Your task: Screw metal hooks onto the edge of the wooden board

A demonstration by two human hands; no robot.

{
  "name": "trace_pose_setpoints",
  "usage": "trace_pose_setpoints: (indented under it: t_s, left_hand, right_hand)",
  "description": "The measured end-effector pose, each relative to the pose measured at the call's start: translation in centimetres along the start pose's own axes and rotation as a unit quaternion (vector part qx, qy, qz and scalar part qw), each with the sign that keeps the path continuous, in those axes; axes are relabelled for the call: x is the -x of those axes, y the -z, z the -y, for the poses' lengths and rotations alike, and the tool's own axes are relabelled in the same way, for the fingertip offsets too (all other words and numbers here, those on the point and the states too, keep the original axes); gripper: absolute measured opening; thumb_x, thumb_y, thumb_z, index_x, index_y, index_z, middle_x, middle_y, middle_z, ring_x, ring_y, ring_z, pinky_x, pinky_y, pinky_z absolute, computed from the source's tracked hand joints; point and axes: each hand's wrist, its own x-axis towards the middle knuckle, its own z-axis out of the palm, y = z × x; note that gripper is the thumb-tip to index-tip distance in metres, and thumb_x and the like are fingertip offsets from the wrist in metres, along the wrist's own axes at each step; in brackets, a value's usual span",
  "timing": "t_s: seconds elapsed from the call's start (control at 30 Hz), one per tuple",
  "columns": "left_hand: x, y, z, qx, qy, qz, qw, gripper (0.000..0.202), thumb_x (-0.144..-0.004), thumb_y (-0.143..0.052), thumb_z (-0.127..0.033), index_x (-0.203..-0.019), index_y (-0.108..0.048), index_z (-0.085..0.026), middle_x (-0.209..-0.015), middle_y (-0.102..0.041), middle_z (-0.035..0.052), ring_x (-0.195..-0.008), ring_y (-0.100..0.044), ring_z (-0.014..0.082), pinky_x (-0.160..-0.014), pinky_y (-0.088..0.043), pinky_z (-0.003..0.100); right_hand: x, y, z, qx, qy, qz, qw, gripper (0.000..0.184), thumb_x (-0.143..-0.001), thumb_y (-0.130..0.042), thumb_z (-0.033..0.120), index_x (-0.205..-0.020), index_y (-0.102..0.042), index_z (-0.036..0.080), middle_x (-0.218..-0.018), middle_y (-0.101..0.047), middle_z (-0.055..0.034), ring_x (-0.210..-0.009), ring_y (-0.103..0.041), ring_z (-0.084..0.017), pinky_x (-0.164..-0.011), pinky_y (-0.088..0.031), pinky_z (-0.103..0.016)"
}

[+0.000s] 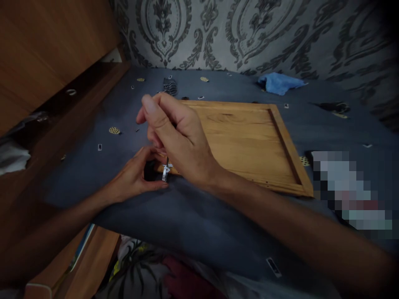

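A wooden panel with a raised frame lies flat on the dark blue patterned cloth. A small silver metal hinge sits at its near left corner. My left hand grips the hinge, thumb on the near side and fingers on the far side. Above it, my right hand is closed in a fist. From under that fist a thin screwdriver shaft points down to the hinge; the handle is hidden inside the fingers.
Blue cloth lies crumpled at the back right, near a dark item. A pixelated object rests to the right of the panel. Wooden furniture borders the left side. A patterned wall stands behind.
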Motion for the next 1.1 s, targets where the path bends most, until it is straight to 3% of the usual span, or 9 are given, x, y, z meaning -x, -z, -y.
trace_pose_setpoints:
  t_s: [0.1,0.27,0.5,0.7,0.9,1.1]
  left_hand:
    - [-0.1,0.0,-0.2,-0.004,0.002,0.000,1.000,0.059,-0.077,-0.087,-0.051,-0.121,-0.058,-0.027,-0.117,-0.072,0.0055,-0.112,-0.068,0.0319,-0.104,-0.055,0.051]
    - [0.0,0.1,-0.3,-0.007,-0.007,-0.003,1.000,0.055,-0.080,-0.085,-0.050,-0.122,-0.059,-0.026,-0.121,-0.069,0.0059,-0.112,-0.067,0.0310,-0.099,-0.056,0.048]
    - [0.1,0.2,-0.1,-0.016,-0.004,-0.008,1.000,0.060,-0.079,-0.086,-0.054,-0.125,-0.057,-0.028,-0.123,-0.069,0.0064,-0.113,-0.067,0.0326,-0.099,-0.058,0.049]
    - [-0.1,0.2,-0.5,-0.008,-0.008,-0.002,1.000,0.057,-0.079,-0.086,-0.049,-0.124,-0.056,-0.028,-0.121,-0.069,0.0057,-0.111,-0.067,0.0309,-0.098,-0.057,0.048]
    - [0.0,0.1,-0.3,-0.006,0.002,-0.004,1.000,0.064,-0.077,-0.087,-0.049,-0.129,-0.055,-0.029,-0.122,-0.069,0.0052,-0.113,-0.067,0.0317,-0.098,-0.057,0.049]
    - [0.2,0.1,-0.3,-0.012,-0.002,-0.006,1.000,0.054,-0.079,-0.085,-0.052,-0.119,-0.060,-0.027,-0.123,-0.068,0.0062,-0.117,-0.065,0.0341,-0.102,-0.056,0.051]
  right_hand:
    - [-0.4,-0.5,-0.6,-0.007,-0.006,-0.011,1.000,0.046,-0.102,-0.053,0.065,-0.079,-0.050,0.025,-0.059,-0.038,0.0062,-0.060,-0.048,-0.013,-0.054,-0.043,-0.025]
    - [-1.1,-0.4,-1.1,-0.065,0.007,0.039,0.997,0.047,-0.095,-0.060,0.070,-0.083,-0.057,0.025,-0.057,-0.039,0.0070,-0.056,-0.046,-0.012,-0.048,-0.039,-0.024]
    - [-1.4,0.2,-0.7,-0.073,-0.020,0.101,0.992,0.040,-0.097,-0.061,0.063,-0.089,-0.060,0.024,-0.051,-0.037,0.0099,-0.047,-0.036,-0.011,-0.047,-0.039,-0.025]
    - [-1.3,0.3,-1.1,-0.097,0.001,0.092,0.991,0.039,-0.096,-0.066,0.061,-0.089,-0.062,0.023,-0.056,-0.041,0.0088,-0.051,-0.039,-0.010,-0.046,-0.036,-0.025]
    - [-1.2,0.0,-1.2,-0.143,0.006,0.070,0.987,0.029,-0.098,-0.067,0.049,-0.093,-0.062,0.021,-0.061,-0.045,0.0082,-0.055,-0.042,-0.009,-0.043,-0.032,-0.023]
    - [-1.5,-0.2,-1.2,-0.141,0.013,0.114,0.983,0.030,-0.099,-0.066,0.050,-0.095,-0.062,0.021,-0.055,-0.039,0.0107,-0.051,-0.039,-0.009,-0.043,-0.032,-0.022]
